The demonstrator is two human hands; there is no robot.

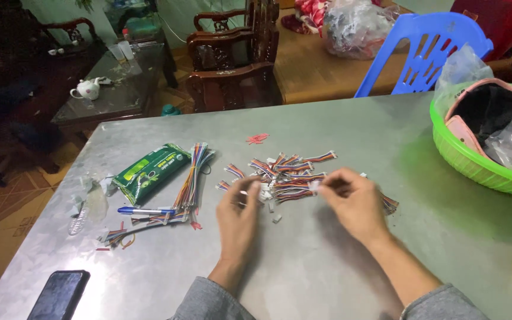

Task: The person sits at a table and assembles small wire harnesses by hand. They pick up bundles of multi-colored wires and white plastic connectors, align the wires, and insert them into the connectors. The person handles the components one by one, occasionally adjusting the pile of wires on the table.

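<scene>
A heap of short multicoloured wire leads with small white connectors (288, 170) lies in the middle of the grey metal table (351, 130). My left hand (238, 216) rests at the heap's near left edge, its fingertips pinching a small white connector. My right hand (354, 198) is at the heap's near right edge, fingers curled on a lead's white end. Whether both hands share one lead, I cannot tell. More leads stick out to the right of my right hand.
A long bundle of coloured wires (191, 181), a blue pen (144, 211) and a green packet (148, 172) lie left. A black phone (59, 294) sits at the near left corner. A green basket (475, 163) stands right; a blue chair (425, 53) and wooden chairs behind.
</scene>
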